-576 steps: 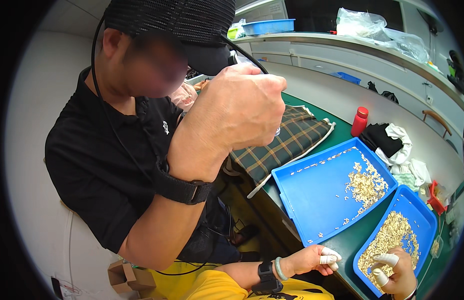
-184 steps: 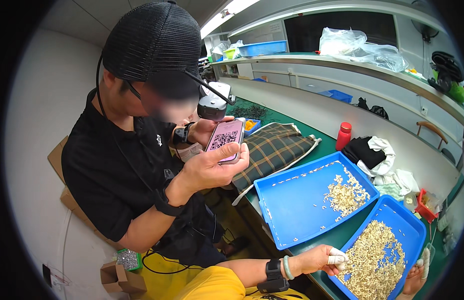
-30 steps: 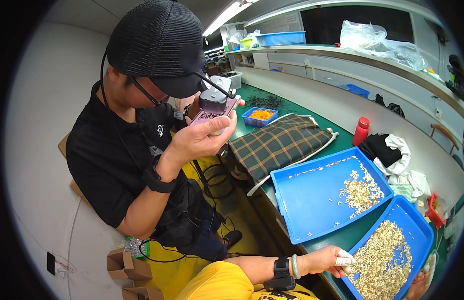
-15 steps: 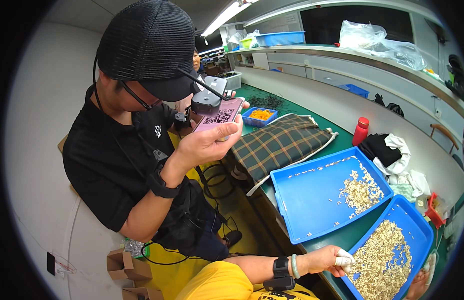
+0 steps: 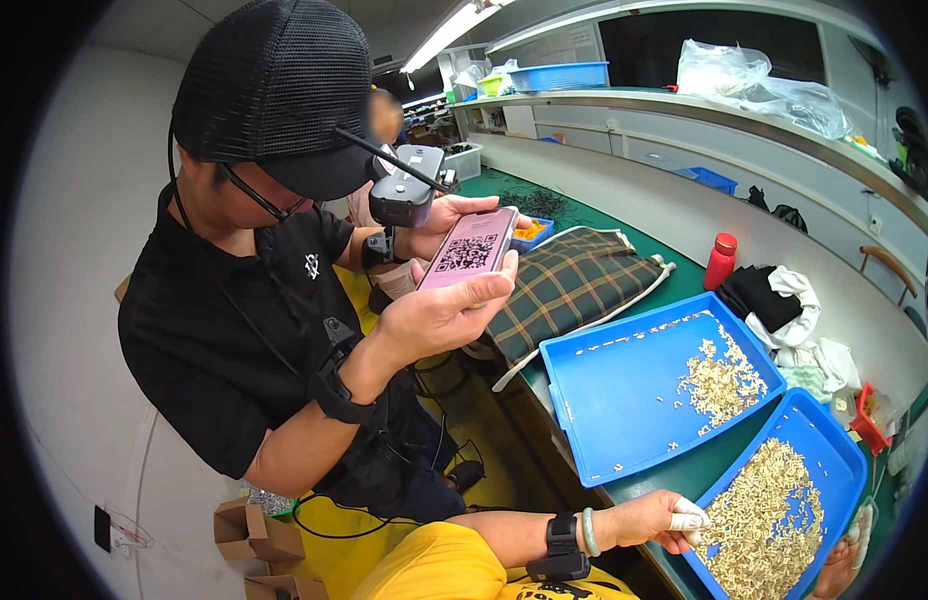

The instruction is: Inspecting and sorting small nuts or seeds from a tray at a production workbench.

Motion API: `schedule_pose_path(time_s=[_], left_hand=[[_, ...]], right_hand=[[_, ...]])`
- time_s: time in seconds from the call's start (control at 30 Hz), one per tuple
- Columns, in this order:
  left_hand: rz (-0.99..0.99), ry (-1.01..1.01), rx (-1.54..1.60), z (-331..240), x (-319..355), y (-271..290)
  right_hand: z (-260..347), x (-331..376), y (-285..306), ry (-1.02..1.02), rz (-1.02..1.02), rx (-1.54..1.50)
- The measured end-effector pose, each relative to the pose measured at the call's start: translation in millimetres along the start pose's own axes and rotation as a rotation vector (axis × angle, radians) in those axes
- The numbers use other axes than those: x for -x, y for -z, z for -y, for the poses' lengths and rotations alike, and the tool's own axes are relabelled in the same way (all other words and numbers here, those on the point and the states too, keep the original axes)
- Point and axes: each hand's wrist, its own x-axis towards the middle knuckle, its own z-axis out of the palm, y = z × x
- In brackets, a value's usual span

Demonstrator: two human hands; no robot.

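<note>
Filling the blue tray (image 5: 834,470), pale small pieces (image 5: 764,520) lie under the left hand's (image 5: 649,520) loose, unclamped grip.

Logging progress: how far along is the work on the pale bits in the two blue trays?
Seemingly done: a small heap in the far tray. In hand: left hand, fingertips taped, at the near tray's rim; right hand barely in view. Left: near tray thickly covered in pale bits.

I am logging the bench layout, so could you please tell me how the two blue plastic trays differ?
The nearer blue plastic tray is heaped almost throughout with small pale pieces, while the farther blue plastic tray is mostly bare, with one loose cluster towards its far right. The left hand touches the nearer tray's edge; nothing touches the farther tray. Both are shallow, rectangular and on the green table.
</note>
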Motion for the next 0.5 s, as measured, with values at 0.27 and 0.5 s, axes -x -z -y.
schedule_pose_path(time_s=[0.27, 0.5], left_hand=[[0.008, -0.004, 0.004, 2, -2, -1], [0.000, -0.005, -0.004, -2, -1, 2]], right_hand=[[-13, -3, 10, 0.090, -0.096, 0.052], [-10, -2, 7, 0.116, -0.197, 0.110]])
